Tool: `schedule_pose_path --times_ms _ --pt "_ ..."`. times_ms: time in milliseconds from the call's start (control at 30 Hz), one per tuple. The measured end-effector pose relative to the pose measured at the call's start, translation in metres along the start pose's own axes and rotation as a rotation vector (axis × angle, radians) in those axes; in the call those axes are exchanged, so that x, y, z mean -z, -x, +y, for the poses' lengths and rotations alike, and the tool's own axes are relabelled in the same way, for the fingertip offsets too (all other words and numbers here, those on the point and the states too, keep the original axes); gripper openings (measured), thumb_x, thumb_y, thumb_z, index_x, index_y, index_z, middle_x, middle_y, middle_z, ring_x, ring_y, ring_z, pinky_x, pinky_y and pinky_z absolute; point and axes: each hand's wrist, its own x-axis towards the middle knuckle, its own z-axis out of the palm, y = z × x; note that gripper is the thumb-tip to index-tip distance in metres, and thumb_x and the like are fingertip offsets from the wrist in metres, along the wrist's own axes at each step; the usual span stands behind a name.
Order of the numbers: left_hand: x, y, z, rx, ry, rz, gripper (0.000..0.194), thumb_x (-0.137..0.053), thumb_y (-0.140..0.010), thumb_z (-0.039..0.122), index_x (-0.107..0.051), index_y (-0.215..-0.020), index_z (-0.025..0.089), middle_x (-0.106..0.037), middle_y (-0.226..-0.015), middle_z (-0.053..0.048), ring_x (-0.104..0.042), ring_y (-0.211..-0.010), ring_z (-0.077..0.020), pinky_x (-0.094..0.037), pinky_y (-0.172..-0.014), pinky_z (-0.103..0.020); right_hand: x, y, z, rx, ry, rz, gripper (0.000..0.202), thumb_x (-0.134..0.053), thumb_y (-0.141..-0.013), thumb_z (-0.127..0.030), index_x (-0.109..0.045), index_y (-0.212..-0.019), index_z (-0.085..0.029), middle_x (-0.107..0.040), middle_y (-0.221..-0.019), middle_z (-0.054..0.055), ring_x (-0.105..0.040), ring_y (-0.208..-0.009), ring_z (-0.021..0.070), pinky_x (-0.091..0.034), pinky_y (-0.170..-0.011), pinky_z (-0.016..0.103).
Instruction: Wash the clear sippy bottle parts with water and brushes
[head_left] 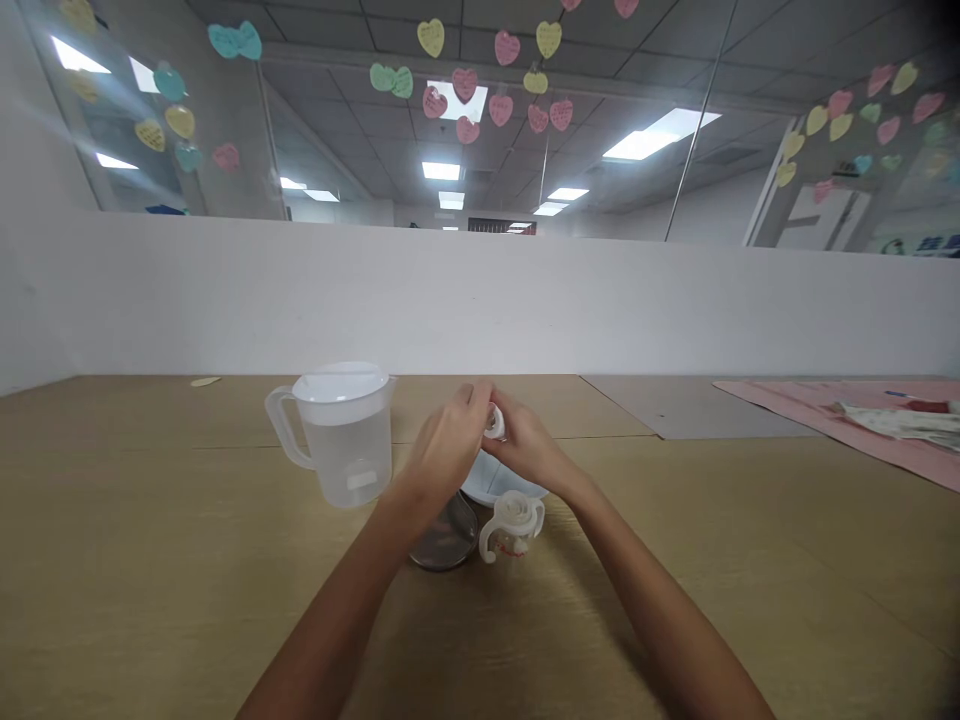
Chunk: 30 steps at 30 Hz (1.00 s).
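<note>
My left hand (450,440) and my right hand (529,442) meet in the middle of the view, fingers closed around a small white rounded piece (495,423). Its exact kind is hard to make out, since the fingers hide much of it. Just below my hands sits a pale shallow dish (499,485), partly covered by them. In front of the dish stands a clear cup with two handles (514,525) and red print. A dark, see-through round dish or lid (448,535) lies to its left, partly behind my left forearm.
To the left stands a clear plastic pitcher (351,445) with a white lid, liquid inside. The wooden table (187,580) meets a white wall (480,300) below windows. At far right, a pink cloth (795,400) carries papers. A grey mat (675,400) lies beside it.
</note>
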Motion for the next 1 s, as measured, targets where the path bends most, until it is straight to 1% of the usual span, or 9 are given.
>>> schedule_pose_path --times_ms 67,133,200,400,567,667,767,933,1000 --pt "0.0 0.0 -0.001 -0.006 0.052 0.045 0.012 -0.031 -0.089 0.021 -0.043 -0.093 0.019 -0.059 -0.087 -0.005 -0.057 -0.072 -0.0183 -0.04 -0.06 -0.028 -0.003 -0.002 0.002 -0.022 -0.078 0.031 0.034 -0.057 -0.067 -0.016 -0.051 -0.101 -0.017 -0.059 -0.088 0.003 -0.056 -0.077 0.0161 -0.047 -0.07 0.032" --pt "0.001 0.001 -0.003 -0.019 0.128 0.081 0.009 -0.032 -0.088 0.022 -0.04 -0.092 0.02 -0.058 -0.084 -0.003 -0.057 -0.069 -0.0172 -0.038 -0.058 -0.027 -0.002 -0.003 0.003 -0.072 -0.229 0.024 0.035 -0.058 -0.065 -0.015 -0.049 -0.099 -0.018 -0.057 -0.077 -0.002 -0.056 -0.064 0.0125 -0.048 -0.06 0.028" --pt "0.003 0.001 -0.004 -0.033 0.191 0.107 0.006 -0.033 -0.087 0.022 -0.038 -0.091 0.02 -0.058 -0.083 -0.001 -0.056 -0.068 -0.0161 -0.037 -0.058 -0.026 0.0 -0.004 0.002 -0.119 -0.378 0.028 0.035 -0.061 -0.063 -0.015 -0.048 -0.095 -0.019 -0.054 -0.072 -0.004 -0.054 -0.056 0.0102 -0.047 -0.055 0.026" --pt "0.007 0.003 0.0 -0.072 0.366 0.16 0.002 -0.036 -0.085 0.019 -0.036 -0.084 0.021 -0.056 -0.076 0.002 -0.053 -0.064 -0.0129 -0.037 -0.058 -0.024 0.003 -0.005 -0.004 -0.189 -0.653 0.072 0.039 -0.069 -0.056 -0.019 -0.048 -0.088 -0.02 -0.054 -0.068 -0.007 -0.052 -0.05 0.007 -0.047 -0.05 0.024" --pt "0.001 0.001 -0.003 -0.085 0.522 0.192 0.009 -0.04 -0.085 0.022 -0.033 -0.079 0.021 -0.054 -0.073 0.003 -0.052 -0.062 -0.0114 -0.037 -0.058 -0.023 0.006 -0.005 -0.005 -0.206 -0.798 0.073 0.044 -0.073 -0.051 -0.017 -0.047 -0.087 -0.02 -0.054 -0.069 -0.007 -0.051 -0.05 0.0065 -0.045 -0.044 0.02" --pt "-0.004 0.0 -0.006 -0.09 0.653 0.194 0.012 -0.041 -0.086 0.024 -0.032 -0.078 0.021 -0.053 -0.071 0.003 -0.053 -0.063 -0.0106 -0.039 -0.058 -0.022 0.008 -0.004 -0.006 -0.229 -0.829 0.068 0.046 -0.073 -0.05 -0.017 -0.046 -0.087 -0.021 -0.053 -0.067 -0.007 -0.049 -0.05 0.0063 -0.044 -0.043 0.019" --pt "-0.006 -0.002 -0.007 -0.079 0.666 0.195 0.011 -0.043 -0.085 0.024 -0.033 -0.079 0.021 -0.052 -0.073 0.003 -0.053 -0.063 -0.0104 -0.039 -0.058 -0.022 0.008 -0.004 -0.005 -0.194 -0.698 0.062 0.042 -0.07 -0.055 -0.022 -0.045 -0.088 -0.021 -0.052 -0.069 -0.006 -0.051 -0.055 0.0091 -0.046 -0.046 0.022" --pt "-0.004 -0.001 -0.005 -0.118 0.521 0.204 0.007 -0.04 -0.083 0.015 -0.038 -0.079 0.02 -0.052 -0.076 0.001 -0.052 -0.07 -0.0123 -0.039 -0.062 -0.024 0.009 -0.003 0.007 0.087 -0.021 0.229 0.024 -0.057 -0.068 -0.023 -0.048 -0.091 -0.02 -0.055 -0.084 0.001 -0.054 -0.073 0.0149 -0.046 -0.064 0.029" --pt "-0.003 0.0 -0.002 -0.144 0.487 0.213 0.009 -0.039 -0.082 0.011 -0.039 -0.078 0.019 -0.052 -0.076 0.001 -0.05 -0.07 -0.0123 -0.038 -0.063 -0.024 0.009 -0.002 0.012 0.177 0.17 0.265 0.022 -0.053 -0.071 -0.023 -0.049 -0.093 -0.02 -0.056 -0.09 0.004 -0.054 -0.079 0.0166 -0.044 -0.069 0.029"
